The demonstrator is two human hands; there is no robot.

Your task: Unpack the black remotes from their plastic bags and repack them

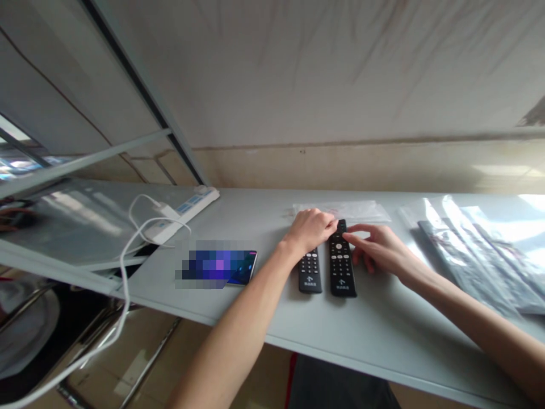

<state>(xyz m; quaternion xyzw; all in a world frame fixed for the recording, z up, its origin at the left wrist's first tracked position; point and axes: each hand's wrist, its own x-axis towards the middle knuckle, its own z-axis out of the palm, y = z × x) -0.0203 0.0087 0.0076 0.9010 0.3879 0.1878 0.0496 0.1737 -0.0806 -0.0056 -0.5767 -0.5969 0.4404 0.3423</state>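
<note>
Two black remote controls lie side by side, buttons up, on the grey table. My left hand (311,230) is closed above the left remote control (310,272) and covers its upper part. Its curled fingertips come up to the top left edge of the right remote control (342,267); what they hold, if anything, is hidden. From the right side, my right hand (381,250) reaches that same remote, thumb and forefinger at its upper right edge. The other fingers of this hand are loosely bent and apart, beside the remote on the tabletop.
Clear plastic bags (361,210) lie behind the remotes. At the right are more dark items in clear bags (472,255). A lit phone (244,270), partly blurred out, lies left of my forearm. Farther left, a white power strip (187,213) has a white cable (123,278) hanging over the edge.
</note>
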